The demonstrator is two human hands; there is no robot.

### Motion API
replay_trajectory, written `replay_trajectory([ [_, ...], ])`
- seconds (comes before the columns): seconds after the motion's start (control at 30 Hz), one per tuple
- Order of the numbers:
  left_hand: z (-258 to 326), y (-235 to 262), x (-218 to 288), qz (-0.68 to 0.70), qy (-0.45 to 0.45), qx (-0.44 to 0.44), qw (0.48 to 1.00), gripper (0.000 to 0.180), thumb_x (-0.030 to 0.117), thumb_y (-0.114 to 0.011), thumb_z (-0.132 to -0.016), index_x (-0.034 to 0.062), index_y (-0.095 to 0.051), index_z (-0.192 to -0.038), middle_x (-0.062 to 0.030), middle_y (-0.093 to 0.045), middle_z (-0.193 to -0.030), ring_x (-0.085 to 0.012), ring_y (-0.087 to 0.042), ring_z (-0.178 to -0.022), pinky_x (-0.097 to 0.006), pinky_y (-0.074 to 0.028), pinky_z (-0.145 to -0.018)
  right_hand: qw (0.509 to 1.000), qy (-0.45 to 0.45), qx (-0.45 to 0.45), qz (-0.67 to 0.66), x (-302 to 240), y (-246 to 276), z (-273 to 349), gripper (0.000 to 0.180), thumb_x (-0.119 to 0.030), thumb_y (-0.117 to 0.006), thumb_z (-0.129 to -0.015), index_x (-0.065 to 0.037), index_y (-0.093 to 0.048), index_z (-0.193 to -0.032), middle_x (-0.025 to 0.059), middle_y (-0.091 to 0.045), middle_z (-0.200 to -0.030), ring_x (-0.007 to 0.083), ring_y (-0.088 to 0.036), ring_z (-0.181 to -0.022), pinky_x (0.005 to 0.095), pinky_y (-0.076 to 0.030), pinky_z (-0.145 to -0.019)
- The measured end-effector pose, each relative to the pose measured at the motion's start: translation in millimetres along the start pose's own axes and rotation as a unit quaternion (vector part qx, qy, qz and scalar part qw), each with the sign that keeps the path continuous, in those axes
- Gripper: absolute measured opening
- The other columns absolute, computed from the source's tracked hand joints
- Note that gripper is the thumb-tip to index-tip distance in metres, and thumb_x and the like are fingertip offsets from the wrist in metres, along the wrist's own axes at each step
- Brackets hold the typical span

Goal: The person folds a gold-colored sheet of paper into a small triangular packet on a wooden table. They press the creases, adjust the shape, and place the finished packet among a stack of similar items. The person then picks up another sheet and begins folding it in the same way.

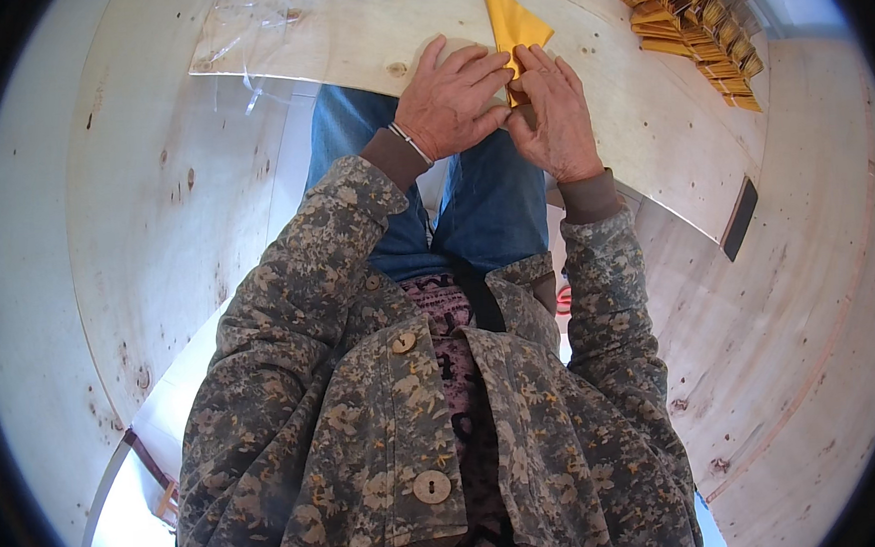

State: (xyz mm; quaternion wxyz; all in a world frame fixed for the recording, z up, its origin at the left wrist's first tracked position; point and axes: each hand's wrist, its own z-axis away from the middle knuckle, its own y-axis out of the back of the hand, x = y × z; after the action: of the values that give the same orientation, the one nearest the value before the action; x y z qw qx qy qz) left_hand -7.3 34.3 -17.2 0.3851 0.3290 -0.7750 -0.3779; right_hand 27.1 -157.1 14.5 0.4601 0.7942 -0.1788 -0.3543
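Note:
A shiny golden-yellow sheet of paper point(516, 20), folded to a pointed shape, lies on the wooden board near its front edge. Over its lower left side my left hand point(449, 97) lies palm down, fingers stretched and slightly spread, fingertips touching the paper. My right hand point(554, 121) grips the paper's lower part with bent fingers and the thumb tucked in close to the left thumb. The paper's lowest end is partly hidden between the two hands.
Bundles of folded golden paper point(688, 23) are stacked at the far right of the board point(639, 121). Crumpled clear plastic point(252, 29) lies at the far left, partly over the edge. A dark flat strip point(740, 219) sits at the board's right corner. Wooden panels rise on both sides.

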Motion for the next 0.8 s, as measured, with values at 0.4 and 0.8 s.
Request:
replay_trajectory([
  [0.4,-0.4,2.6,1.2,0.011,0.009,-0.006,1.0,0.047,0.035,-0.07,-0.089,0.0129,-0.065,-0.13,-0.0061,-0.054,-0.147,-0.0271,-0.05,-0.133,-0.056,-0.029,-0.116,1.0,0.003,-0.004,-0.003,2.5,-0.7,0.3,0.031,-0.009,-0.065,-0.074,-0.005,-0.059,-0.104,0.0235,-0.056,-0.141,0.0385,-0.049,-0.137,0.0497,-0.032,-0.117],
  [0.8,-0.3,-1.0,0.5,-0.011,0.0,0.006,1.0,0.048,0.035,-0.068,-0.09,0.0123,-0.062,-0.133,-0.0058,-0.058,-0.144,-0.0247,-0.049,-0.135,-0.056,-0.027,-0.116,1.0,0.002,-0.003,-0.009,2.2,-0.6,1.1,0.03,-0.011,-0.065,-0.075,-0.005,-0.06,-0.105,0.0234,-0.056,-0.142,0.0386,-0.049,-0.137,0.0499,-0.031,-0.117],
])
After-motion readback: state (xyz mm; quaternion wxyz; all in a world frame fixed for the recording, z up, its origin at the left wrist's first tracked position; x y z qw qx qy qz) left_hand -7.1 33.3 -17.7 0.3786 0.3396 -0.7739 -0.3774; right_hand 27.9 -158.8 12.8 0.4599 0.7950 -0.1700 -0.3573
